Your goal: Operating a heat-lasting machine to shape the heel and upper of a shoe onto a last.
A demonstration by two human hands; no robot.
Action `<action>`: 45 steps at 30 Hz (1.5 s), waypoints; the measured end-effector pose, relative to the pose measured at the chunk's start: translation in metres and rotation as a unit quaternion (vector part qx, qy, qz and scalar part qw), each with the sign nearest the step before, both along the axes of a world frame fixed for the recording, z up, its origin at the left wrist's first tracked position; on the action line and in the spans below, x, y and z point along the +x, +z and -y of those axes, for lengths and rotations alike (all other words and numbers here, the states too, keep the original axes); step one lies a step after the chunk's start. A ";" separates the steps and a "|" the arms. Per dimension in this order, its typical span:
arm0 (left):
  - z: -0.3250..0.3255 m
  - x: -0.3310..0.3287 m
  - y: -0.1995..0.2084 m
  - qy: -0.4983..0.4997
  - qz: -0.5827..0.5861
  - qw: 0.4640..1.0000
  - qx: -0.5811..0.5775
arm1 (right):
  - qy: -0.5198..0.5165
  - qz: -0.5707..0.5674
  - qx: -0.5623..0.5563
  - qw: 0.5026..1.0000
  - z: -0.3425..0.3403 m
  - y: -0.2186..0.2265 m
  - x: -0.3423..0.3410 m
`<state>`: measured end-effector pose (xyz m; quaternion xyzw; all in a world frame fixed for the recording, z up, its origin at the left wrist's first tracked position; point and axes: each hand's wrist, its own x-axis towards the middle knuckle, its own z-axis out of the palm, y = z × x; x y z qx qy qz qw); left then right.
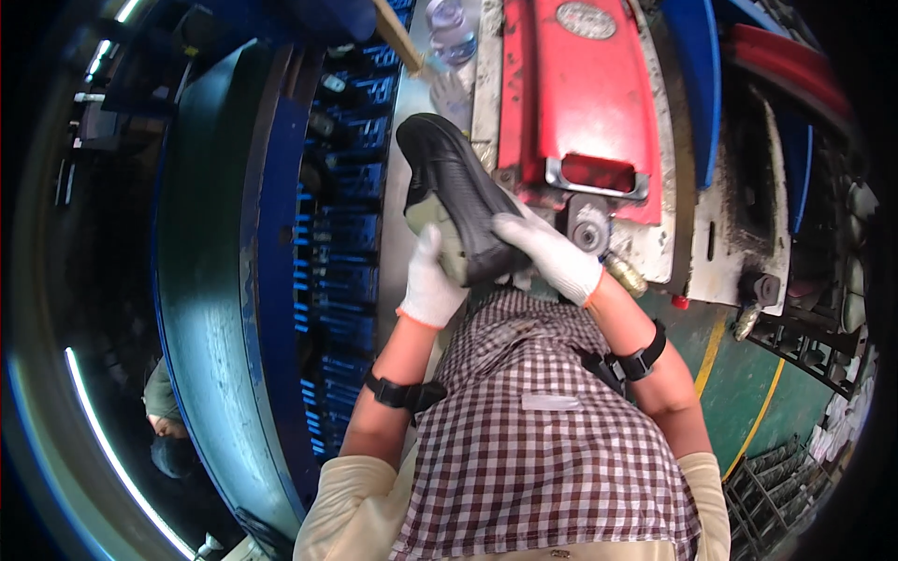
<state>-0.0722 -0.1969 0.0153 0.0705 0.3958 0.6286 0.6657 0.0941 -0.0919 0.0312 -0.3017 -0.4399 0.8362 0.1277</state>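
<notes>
A black shoe (460, 192) is held up in front of me, slanting from upper left to lower right. It has a textured upper and a pale greenish area (440, 236) on its left side. My left hand (434, 280), in a white glove, grips the lower left side, thumb up against the pale area. From the right, my right hand (550, 254), also gloved in white, has its fingers closed on the lower end. Part of those fingers is hidden.
Right of the shoe stands a red machine cover (599, 93) with a metal-rimmed opening. Below it sits a round metal fitting (589, 232). A clear bottle (452, 35) stands at the back. Blue racks (351, 201) line the left; another person (166, 411) is beyond them.
</notes>
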 end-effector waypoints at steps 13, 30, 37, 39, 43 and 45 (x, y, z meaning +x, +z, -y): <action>0.050 -0.176 -0.138 0.345 -0.100 0.881 -0.306 | -0.193 0.425 0.605 0.645 0.012 -0.037 0.100; 0.122 -0.203 -0.214 0.246 -0.606 0.617 -0.437 | -0.150 0.450 0.602 0.642 0.016 -0.056 0.103; 0.267 -0.186 -0.218 0.555 -0.215 0.583 -0.553 | -0.151 0.439 0.581 0.668 0.019 -0.069 0.112; 0.291 -0.219 -0.238 0.683 -0.103 0.593 -0.413 | -0.143 0.428 0.591 0.669 0.020 -0.077 0.115; 0.327 -0.287 -0.248 0.385 -0.257 0.780 -0.422 | -0.134 0.424 0.605 0.661 0.014 -0.081 0.119; 0.323 -0.313 -0.248 0.337 -0.220 0.807 -0.433 | -0.135 0.443 0.604 0.649 0.009 -0.077 0.120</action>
